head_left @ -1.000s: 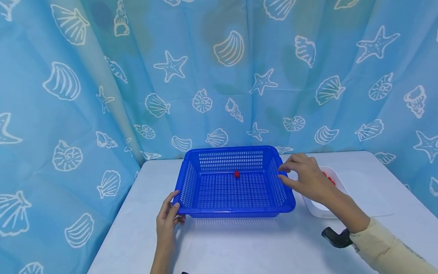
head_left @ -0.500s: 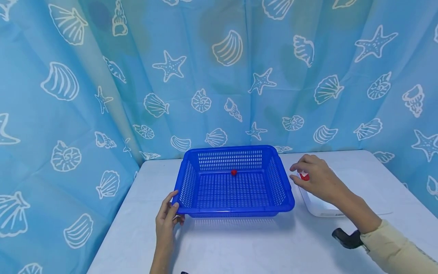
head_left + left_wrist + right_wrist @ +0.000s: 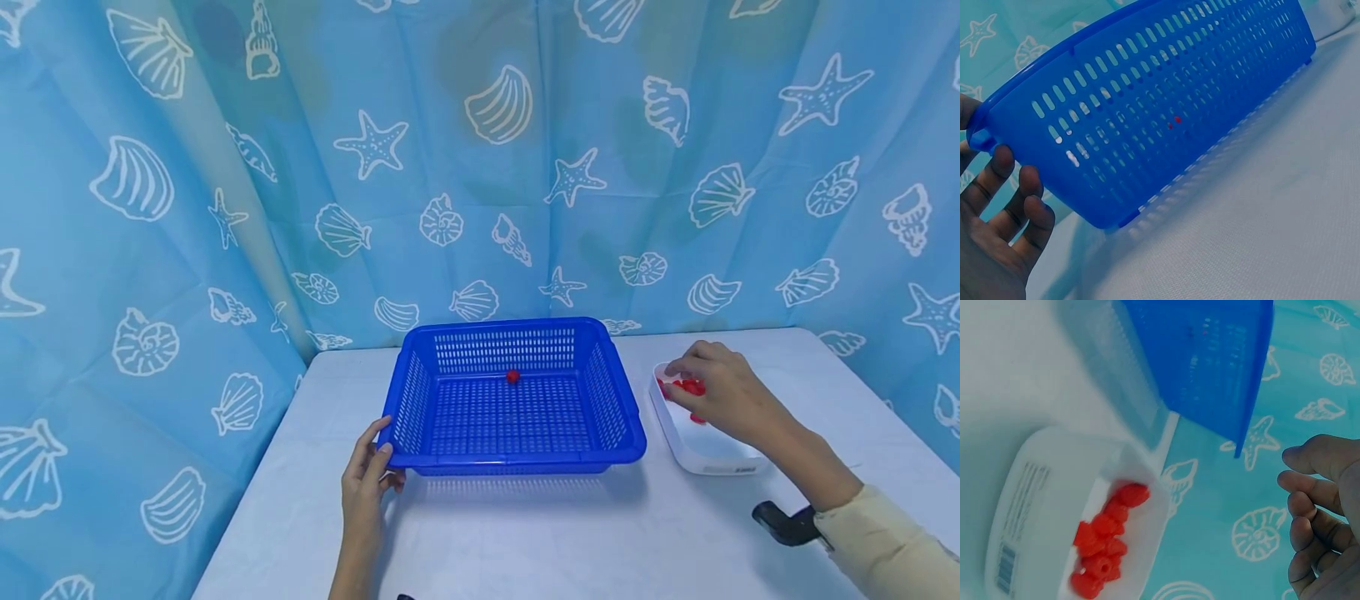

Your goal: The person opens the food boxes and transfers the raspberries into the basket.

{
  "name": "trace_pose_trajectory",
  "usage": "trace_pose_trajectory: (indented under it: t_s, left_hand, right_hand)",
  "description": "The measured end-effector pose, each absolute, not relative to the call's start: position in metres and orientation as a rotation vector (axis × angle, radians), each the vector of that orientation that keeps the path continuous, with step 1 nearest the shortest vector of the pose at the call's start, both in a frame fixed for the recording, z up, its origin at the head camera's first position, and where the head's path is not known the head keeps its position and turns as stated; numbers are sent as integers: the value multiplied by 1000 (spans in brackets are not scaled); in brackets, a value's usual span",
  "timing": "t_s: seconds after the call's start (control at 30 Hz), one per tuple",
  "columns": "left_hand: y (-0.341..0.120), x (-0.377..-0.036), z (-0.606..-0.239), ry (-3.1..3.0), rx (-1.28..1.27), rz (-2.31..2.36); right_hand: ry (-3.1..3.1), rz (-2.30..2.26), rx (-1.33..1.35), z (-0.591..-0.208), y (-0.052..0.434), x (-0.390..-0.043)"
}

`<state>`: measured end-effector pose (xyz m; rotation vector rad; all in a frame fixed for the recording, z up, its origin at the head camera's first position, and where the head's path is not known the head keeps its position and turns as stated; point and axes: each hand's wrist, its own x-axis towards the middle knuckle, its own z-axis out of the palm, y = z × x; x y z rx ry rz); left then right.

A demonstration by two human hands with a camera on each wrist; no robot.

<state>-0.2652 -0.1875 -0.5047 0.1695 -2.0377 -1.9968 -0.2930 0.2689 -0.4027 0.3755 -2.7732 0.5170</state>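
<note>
A blue perforated plastic basket (image 3: 517, 461) stands on the table, with a single red raspberry (image 3: 513, 377) lying inside toward its back wall. My left hand (image 3: 363, 483) grips the basket's near left corner, its thumb at the rim; in the left wrist view, fingers of that hand (image 3: 1007, 219) curl against the corner's underside. To the right of the basket is a white plastic tub (image 3: 697, 460) with several red raspberries (image 3: 1100, 544) heaped at one end. Over that end hovers my right hand (image 3: 731, 392), thumb and forefinger apart, holding nothing that I can see.
White cloth covers the table (image 3: 517, 542), and a blue shell-print curtain (image 3: 480, 183) hangs right behind it. A dark strap-like fitting (image 3: 783, 525) sticks out at the right wrist. The tub stands close to the basket's right side.
My right hand has moved right, from beside the basket's right rim to over the tub, uncovering more of the tub's front. My left hand keeps its hold; the basket stays in place.
</note>
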Motion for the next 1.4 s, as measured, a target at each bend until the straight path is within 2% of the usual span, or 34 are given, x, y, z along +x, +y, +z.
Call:
trace_pose_trajectory:
  t_s: [0.6,1.4]
  left_hand:
    - [-191,-261,-510,-2024,205,-1993]
    - [-185,-265,-506,-2029,177,-1995]
  right_hand:
    - [-2824,449,237,-432,297,-307]
    - [-3010,333,174,-450,312,-310]
